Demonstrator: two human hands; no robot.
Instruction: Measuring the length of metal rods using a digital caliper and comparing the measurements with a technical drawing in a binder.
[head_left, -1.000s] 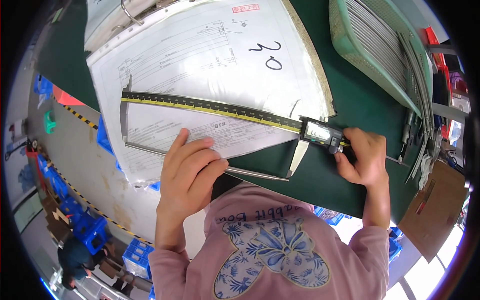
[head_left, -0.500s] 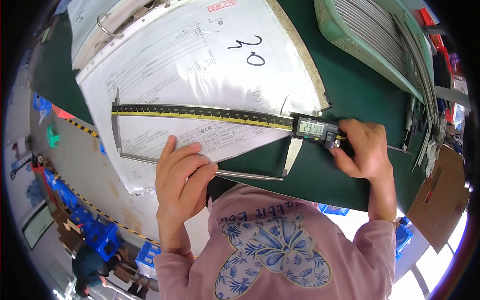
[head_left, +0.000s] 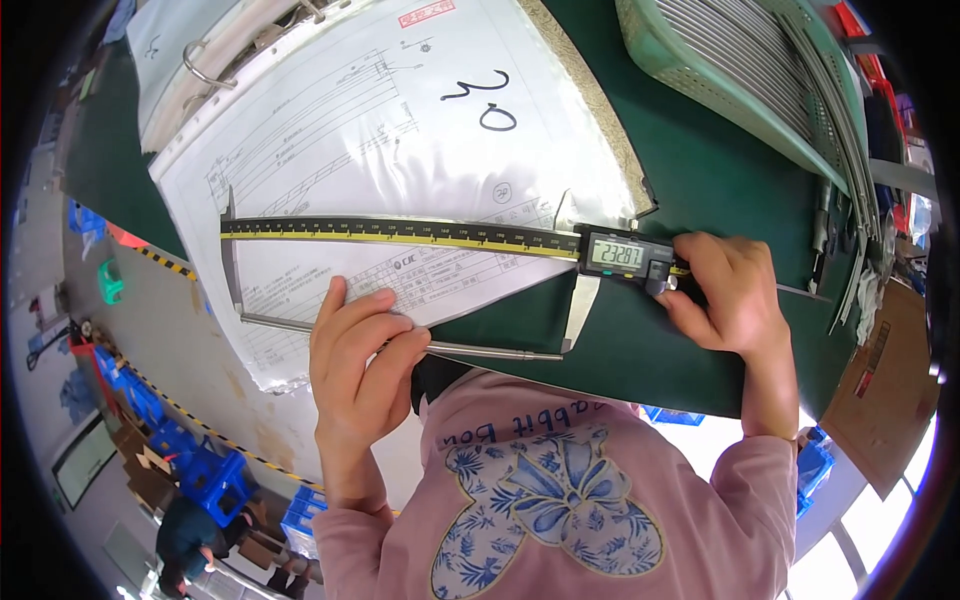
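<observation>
A thin steel rod is in my left hand, whose fingers wrap around it near its middle. A long digital caliper spans the rod, its left jaw at one rod end and its sliding jaw at the other; both jaws appear to touch the ends. My right hand grips the caliper's sliding part beside the lit display, thumb on the small wheel. Under the caliper lies a drawing sheet in a clear sleeve, part of a ring binder.
At the far right of the green table stands a pale green plastic basket full of similar rods. Several more thin rods lie along its right side. A brown cardboard piece is at the right edge. A person is bent over in the lower left background.
The caliper's sliding jaw has moved slightly left against the rod's end, and the display's reading has changed. Both hands keep their grip; the whole view has shifted a little.
</observation>
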